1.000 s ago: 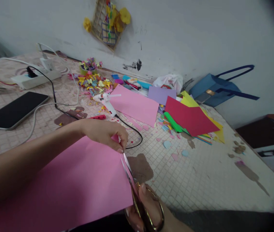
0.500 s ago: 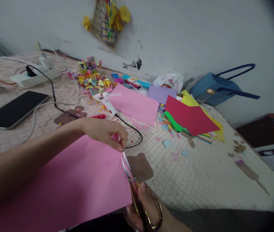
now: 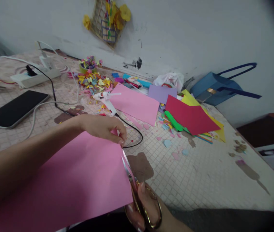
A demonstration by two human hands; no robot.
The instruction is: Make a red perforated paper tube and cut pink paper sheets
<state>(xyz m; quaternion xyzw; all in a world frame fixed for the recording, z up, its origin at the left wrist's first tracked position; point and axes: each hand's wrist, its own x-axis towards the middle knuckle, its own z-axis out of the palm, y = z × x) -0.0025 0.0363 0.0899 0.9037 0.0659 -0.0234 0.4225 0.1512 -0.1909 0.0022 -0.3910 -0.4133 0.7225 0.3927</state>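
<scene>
A large pink paper sheet (image 3: 79, 180) slants across the lower left. Its top corner is pinched between the fingers of my left hand (image 3: 105, 129), and that forearm crosses over the paper. My right hand (image 3: 146, 203) has its fingers through the handles of gold-handled scissors (image 3: 130, 175). The blades are parted at the sheet's right edge, with the tips close to my left fingertips. A narrow pink strip, cut along that edge, runs beside the blades toward my right thumb.
Behind my left hand lies a white glue gun (image 3: 109, 103) with a black cord, near more pink paper (image 3: 137, 104). A phone (image 3: 13, 108) and power strip (image 3: 35, 77) are left. Paper scraps (image 3: 95, 82), red paper (image 3: 190, 114) and a blue bag (image 3: 215, 88) sit farther back.
Both hands remain almost in place. My left hand has shifted slightly up and left with the paper's corner, and the scissor blades have moved slightly relative to the edge.
</scene>
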